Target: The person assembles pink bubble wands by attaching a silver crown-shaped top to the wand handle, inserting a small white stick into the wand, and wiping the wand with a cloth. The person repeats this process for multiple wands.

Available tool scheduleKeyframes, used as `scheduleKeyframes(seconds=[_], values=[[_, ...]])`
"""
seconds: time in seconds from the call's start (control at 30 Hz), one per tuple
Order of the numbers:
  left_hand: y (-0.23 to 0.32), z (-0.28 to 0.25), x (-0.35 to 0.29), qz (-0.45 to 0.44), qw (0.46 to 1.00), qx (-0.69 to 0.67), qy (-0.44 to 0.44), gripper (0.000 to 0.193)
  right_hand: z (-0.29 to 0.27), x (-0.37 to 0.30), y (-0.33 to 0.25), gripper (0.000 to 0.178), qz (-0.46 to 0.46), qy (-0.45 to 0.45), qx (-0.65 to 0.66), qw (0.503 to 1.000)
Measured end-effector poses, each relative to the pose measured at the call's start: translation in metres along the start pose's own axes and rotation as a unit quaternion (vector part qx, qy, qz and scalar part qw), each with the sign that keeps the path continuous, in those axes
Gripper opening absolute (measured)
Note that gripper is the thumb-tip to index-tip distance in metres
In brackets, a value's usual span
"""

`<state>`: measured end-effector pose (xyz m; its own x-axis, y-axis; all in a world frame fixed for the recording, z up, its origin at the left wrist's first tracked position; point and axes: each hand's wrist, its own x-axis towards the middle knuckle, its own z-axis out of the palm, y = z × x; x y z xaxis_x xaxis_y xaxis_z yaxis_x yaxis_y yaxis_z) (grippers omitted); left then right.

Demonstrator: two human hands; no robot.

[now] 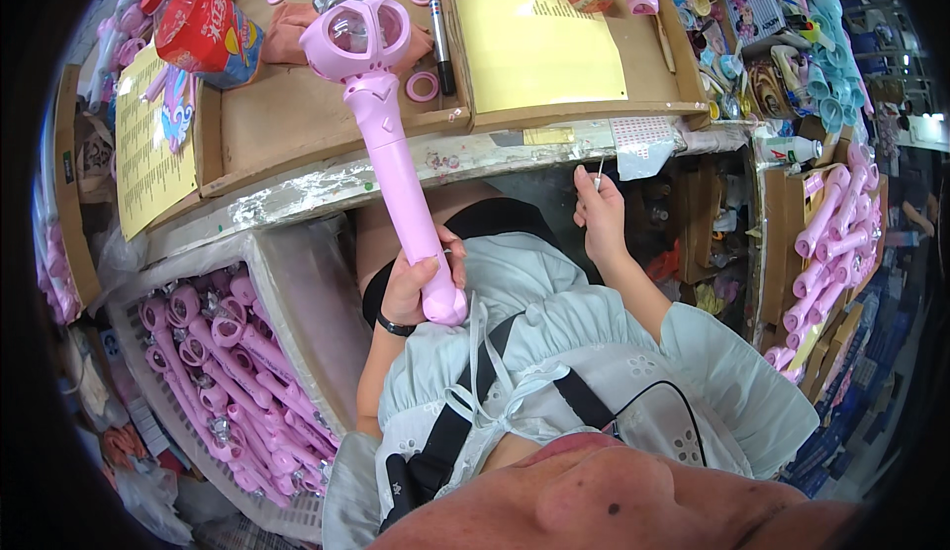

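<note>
My left hand (416, 281) is wrapped round the lower handle of a pink toy wand (398, 179). The wand stands tilted, its round openwork head with a clear centre and silver top leaning over the cardboard tray (259, 144). In my right hand (602, 216), a thin pointed tool (599, 172) is pinched between the fingers, its tip upward; its exact kind is too small to make out. That hand hovers at the bench edge, beside a small sheet with rows of tiny pink marks (645, 144).
Pink rings (423, 86) and a black marker (441, 47) lie in the tray. A yellow printed sheet (539, 55) covers another tray. Many pink wands fill a crate (237, 382) at my left; more pink wand parts (839, 216) are heaped at right. A red bag (203, 31) stands at far left.
</note>
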<state>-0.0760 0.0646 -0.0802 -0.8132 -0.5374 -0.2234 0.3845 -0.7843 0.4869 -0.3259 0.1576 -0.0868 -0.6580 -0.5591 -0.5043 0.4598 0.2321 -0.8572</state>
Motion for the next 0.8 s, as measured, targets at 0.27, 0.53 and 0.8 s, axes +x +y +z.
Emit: scheduleKeyframes(seconds=[0.27,0.53,0.8], values=[[0.0,0.001,0.0,-0.001,1.0,-0.005,0.003,0.043,0.004,0.005,0.0,0.026,-0.031,0.014,-0.062,0.998],[0.0,0.002,0.0,0.0,1.0,-0.002,0.003,0.042,0.008,0.011,0.005,0.029,-0.063,0.035,-0.07,0.995],[0.001,0.001,0.0,-0.003,1.0,-0.001,0.002,0.043,0.002,-0.008,-0.005,0.031,0.039,0.008,-0.02,0.999]])
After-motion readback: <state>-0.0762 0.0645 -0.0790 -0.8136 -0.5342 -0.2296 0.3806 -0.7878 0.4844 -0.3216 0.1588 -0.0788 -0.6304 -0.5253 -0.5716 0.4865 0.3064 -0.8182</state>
